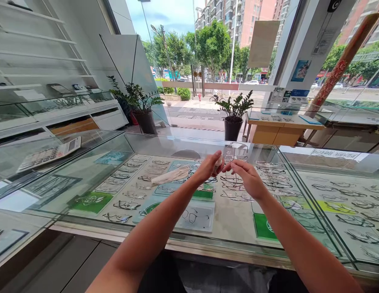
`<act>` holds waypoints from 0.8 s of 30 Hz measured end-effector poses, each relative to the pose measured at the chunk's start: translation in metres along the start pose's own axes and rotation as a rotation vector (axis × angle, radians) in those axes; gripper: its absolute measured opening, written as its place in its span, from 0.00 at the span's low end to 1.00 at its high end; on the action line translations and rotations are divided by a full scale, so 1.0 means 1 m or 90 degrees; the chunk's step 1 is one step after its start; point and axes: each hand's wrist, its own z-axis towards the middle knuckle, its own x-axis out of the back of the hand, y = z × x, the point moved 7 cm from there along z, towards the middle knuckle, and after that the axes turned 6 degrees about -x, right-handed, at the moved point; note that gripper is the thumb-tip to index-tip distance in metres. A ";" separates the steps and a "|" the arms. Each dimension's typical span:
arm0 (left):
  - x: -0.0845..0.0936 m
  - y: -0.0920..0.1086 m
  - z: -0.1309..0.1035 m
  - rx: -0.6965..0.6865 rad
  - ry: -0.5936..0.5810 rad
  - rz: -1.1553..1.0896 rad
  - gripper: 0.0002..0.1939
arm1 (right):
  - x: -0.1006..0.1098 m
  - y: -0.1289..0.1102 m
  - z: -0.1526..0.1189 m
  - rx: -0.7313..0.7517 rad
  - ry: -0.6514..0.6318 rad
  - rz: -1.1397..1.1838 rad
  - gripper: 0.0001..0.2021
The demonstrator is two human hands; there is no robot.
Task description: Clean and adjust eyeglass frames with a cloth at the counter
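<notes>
Above the glass counter, my right hand [247,176] is closed, its fingertips pinching a thin-rimmed pair of eyeglasses [235,146] that stands up beyond the fingers. Close beside it, my left hand [208,167] is curled with the thumb up around a small white object [219,161]. Most of that object is hidden by the fingers, so its kind cannot be made out. To the left of my left hand, a folded pale striped cloth [171,176] lies on the glass top.
The glass display counter [220,240] holds rows of eyeglasses [126,205] and green cards [90,202]. A calculator-like device [50,154] rests at left. Potted plants [233,128] stand beyond the counter, before the window. A wooden table [281,126] is at the back right.
</notes>
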 end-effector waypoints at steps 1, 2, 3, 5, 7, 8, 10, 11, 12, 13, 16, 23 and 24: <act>-0.001 0.000 0.000 -0.001 -0.008 -0.003 0.42 | 0.003 0.002 0.001 -0.002 0.014 0.013 0.18; -0.002 0.000 -0.001 0.001 -0.015 -0.005 0.41 | 0.006 0.004 0.002 -0.006 0.030 0.032 0.17; -0.003 -0.001 -0.001 0.005 -0.024 -0.004 0.41 | 0.009 0.006 0.003 -0.012 0.046 0.055 0.17; -0.006 -0.001 -0.003 0.014 -0.047 0.012 0.40 | 0.015 0.011 0.005 -0.026 0.079 0.107 0.17; -0.009 0.000 -0.004 0.015 -0.075 0.041 0.40 | 0.019 0.015 0.007 -0.041 0.111 0.155 0.15; -0.011 0.001 -0.005 0.013 -0.087 0.058 0.40 | 0.020 0.016 0.007 -0.050 0.122 0.175 0.15; -0.013 0.003 -0.006 0.007 -0.107 0.085 0.40 | 0.020 0.019 0.008 -0.065 0.132 0.208 0.14; -0.013 0.004 -0.006 0.005 -0.114 0.096 0.40 | 0.020 0.020 0.008 -0.070 0.132 0.220 0.14; -0.014 0.004 -0.007 0.003 -0.119 0.106 0.39 | 0.020 0.021 0.008 -0.073 0.131 0.229 0.13; -0.014 0.005 -0.007 0.001 -0.123 0.115 0.39 | 0.020 0.021 0.008 -0.074 0.130 0.234 0.13; -0.014 0.006 -0.008 -0.010 -0.128 0.124 0.40 | 0.019 0.021 0.008 -0.073 0.125 0.243 0.13; 0.050 0.008 0.008 -0.103 0.118 0.090 0.40 | 0.022 0.020 0.007 -0.076 0.119 0.233 0.13; 0.071 0.005 0.010 -0.102 0.180 0.100 0.37 | 0.023 0.020 0.007 -0.075 0.117 0.229 0.14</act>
